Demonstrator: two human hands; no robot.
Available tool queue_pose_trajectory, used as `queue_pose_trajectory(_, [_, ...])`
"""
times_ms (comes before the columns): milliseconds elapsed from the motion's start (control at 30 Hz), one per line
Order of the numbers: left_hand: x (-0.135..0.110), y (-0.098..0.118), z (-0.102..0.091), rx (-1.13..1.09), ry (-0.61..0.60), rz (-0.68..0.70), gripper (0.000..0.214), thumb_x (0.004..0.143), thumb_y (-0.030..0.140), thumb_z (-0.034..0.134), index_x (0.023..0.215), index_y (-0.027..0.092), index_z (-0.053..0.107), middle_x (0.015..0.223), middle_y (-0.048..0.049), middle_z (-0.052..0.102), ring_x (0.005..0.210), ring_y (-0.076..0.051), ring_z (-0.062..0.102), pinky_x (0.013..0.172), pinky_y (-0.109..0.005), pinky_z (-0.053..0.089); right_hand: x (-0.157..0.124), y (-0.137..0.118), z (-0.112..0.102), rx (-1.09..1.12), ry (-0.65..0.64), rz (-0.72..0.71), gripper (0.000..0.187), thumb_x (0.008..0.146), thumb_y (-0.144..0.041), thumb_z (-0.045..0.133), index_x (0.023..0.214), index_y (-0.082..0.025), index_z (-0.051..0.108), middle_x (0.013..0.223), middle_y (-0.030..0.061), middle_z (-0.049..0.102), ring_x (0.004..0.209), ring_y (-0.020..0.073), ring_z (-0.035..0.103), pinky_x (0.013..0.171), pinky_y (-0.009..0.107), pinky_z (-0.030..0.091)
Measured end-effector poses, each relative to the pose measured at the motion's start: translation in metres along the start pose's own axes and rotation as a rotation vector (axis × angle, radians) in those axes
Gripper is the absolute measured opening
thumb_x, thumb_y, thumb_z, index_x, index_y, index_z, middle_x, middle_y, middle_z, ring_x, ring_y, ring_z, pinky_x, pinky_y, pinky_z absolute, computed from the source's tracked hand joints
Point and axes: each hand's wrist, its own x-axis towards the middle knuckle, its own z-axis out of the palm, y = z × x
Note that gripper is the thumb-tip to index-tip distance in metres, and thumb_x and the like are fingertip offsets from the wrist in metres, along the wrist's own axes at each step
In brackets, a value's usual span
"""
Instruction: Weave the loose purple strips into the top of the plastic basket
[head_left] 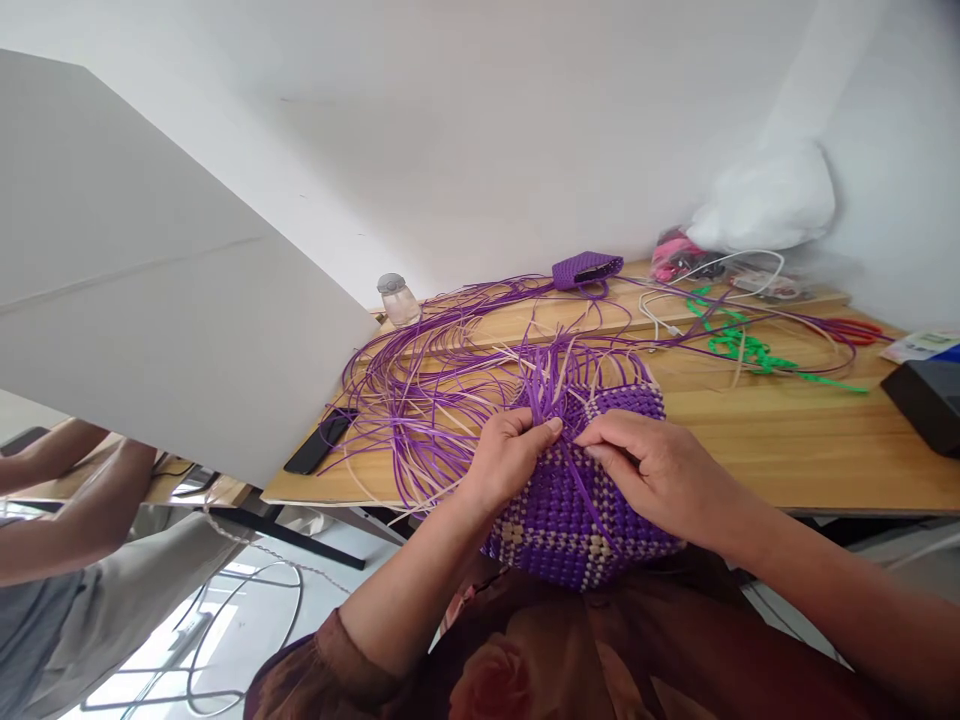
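Observation:
A purple and beige woven basket [555, 510] rests between my lap and the table's front edge, with long loose plastic strips [420, 420] fanning from its top toward the left. My left hand [514, 450] is closed at the basket's upper edge, thumb pressed against a bunch of upright purple strips [551, 385]. Just to its right, my right hand [649, 465] pinches with thumb and forefinger against the weave; what lies between those fingertips is too small to make out. One purple strip [589, 490] hangs down the basket's front between the hands.
On the wooden table [765, 450] are a black phone [321, 442], a lidded jar [397, 298], a smaller purple woven piece [587, 270], green strips [742, 345], red-handled scissors [855, 330] and a black box [926, 400]. Another person's arms [82, 510] show beyond the grey partition [165, 260].

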Motion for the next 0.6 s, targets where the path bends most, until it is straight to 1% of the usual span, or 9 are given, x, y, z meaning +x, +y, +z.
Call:
queue_pose_trajectory(67, [-0.0004, -0.0009, -0.0009, 0.005, -0.008, -0.004, 0.043, 0.081, 0.057, 0.064, 0.070, 0.015, 0.063, 0.061, 0.0006, 0.050, 0.058, -0.012, 0.043, 0.055, -0.026, 0.033, -0.0002, 0.0014, 0.0011, -0.020, 0.026, -0.002, 0.018, 0.095, -0.013, 0.049, 0.091, -0.019, 0.066, 0.088, 0.0043, 0.068, 0.082, 0.0164, 0.064, 0.075, 0.030, 0.050])
queue_pose_trajectory(133, [-0.0009, -0.0015, -0.0014, 0.028, 0.009, 0.013, 0.045, 0.083, 0.058, 0.062, 0.069, 0.015, 0.061, 0.062, 0.0011, 0.048, 0.059, -0.011, 0.041, 0.056, -0.025, 0.032, -0.0006, 0.0019, 0.0034, -0.037, 0.056, 0.000, 0.019, 0.094, -0.013, 0.048, 0.090, -0.019, 0.066, 0.089, 0.0053, 0.068, 0.082, 0.0171, 0.065, 0.076, 0.030, 0.051])
queue_pose_trajectory(233, [-0.0012, -0.0008, -0.0005, 0.047, 0.053, 0.059, 0.045, 0.083, 0.057, 0.062, 0.067, 0.015, 0.058, 0.063, 0.0019, 0.044, 0.061, -0.010, 0.038, 0.056, -0.024, 0.030, -0.0005, 0.0007, 0.0068, -0.015, 0.117, 0.034, 0.022, 0.094, -0.013, 0.049, 0.101, -0.020, 0.068, 0.095, 0.0054, 0.073, 0.085, 0.0175, 0.069, 0.078, 0.030, 0.054])
queue_pose_trajectory(300, [-0.0007, 0.0000, 0.0008, 0.053, 0.075, 0.076, 0.045, 0.083, 0.056, 0.063, 0.065, 0.015, 0.056, 0.062, 0.0023, 0.042, 0.061, -0.010, 0.036, 0.055, -0.024, 0.029, 0.0008, -0.0008, 0.0070, 0.009, 0.140, 0.045, 0.026, 0.093, -0.013, 0.050, 0.109, -0.021, 0.068, 0.102, 0.0052, 0.076, 0.090, 0.0178, 0.071, 0.082, 0.030, 0.055])
queue_pose_trajectory(367, [0.0000, 0.0002, 0.0021, 0.071, 0.083, 0.086, 0.045, 0.084, 0.056, 0.062, 0.064, 0.016, 0.056, 0.061, 0.0020, 0.043, 0.060, -0.010, 0.036, 0.055, -0.024, 0.029, 0.0031, -0.0021, 0.0050, 0.023, 0.120, 0.055, 0.028, 0.091, -0.013, 0.050, 0.107, -0.022, 0.071, 0.103, 0.0044, 0.077, 0.090, 0.0177, 0.072, 0.082, 0.029, 0.055])
queue_pose_trajectory(467, [0.0003, -0.0008, 0.0030, 0.110, 0.086, 0.107, 0.043, 0.085, 0.055, 0.060, 0.070, 0.015, 0.062, 0.063, 0.0007, 0.050, 0.062, -0.012, 0.042, 0.057, -0.025, 0.033, 0.0063, -0.0028, 0.0003, 0.041, 0.051, 0.119, 0.026, 0.088, -0.014, 0.051, 0.098, -0.022, 0.074, 0.088, 0.0017, 0.077, 0.071, 0.0149, 0.070, 0.068, 0.026, 0.053])
queue_pose_trajectory(533, [-0.0007, -0.0010, 0.0029, 0.126, 0.090, 0.117, 0.042, 0.086, 0.055, 0.059, 0.074, 0.015, 0.065, 0.066, -0.0002, 0.054, 0.064, -0.013, 0.045, 0.058, -0.025, 0.035, 0.0068, -0.0022, -0.0016, 0.059, 0.016, 0.172, 0.025, 0.086, -0.016, 0.052, 0.094, -0.021, 0.075, 0.077, 0.0000, 0.075, 0.058, 0.0125, 0.062, 0.059, 0.025, 0.049])
queue_pose_trajectory(600, [-0.0021, 0.0000, 0.0027, 0.133, 0.085, 0.123, 0.040, 0.084, 0.055, 0.062, 0.079, 0.015, 0.067, 0.070, -0.0004, 0.057, 0.067, -0.013, 0.047, 0.061, -0.024, 0.037, 0.0064, -0.0009, -0.0022, 0.079, 0.004, 0.210, 0.023, 0.086, -0.018, 0.052, 0.091, -0.020, 0.075, 0.066, -0.0014, 0.069, 0.051, 0.0112, 0.054, 0.052, 0.024, 0.043])
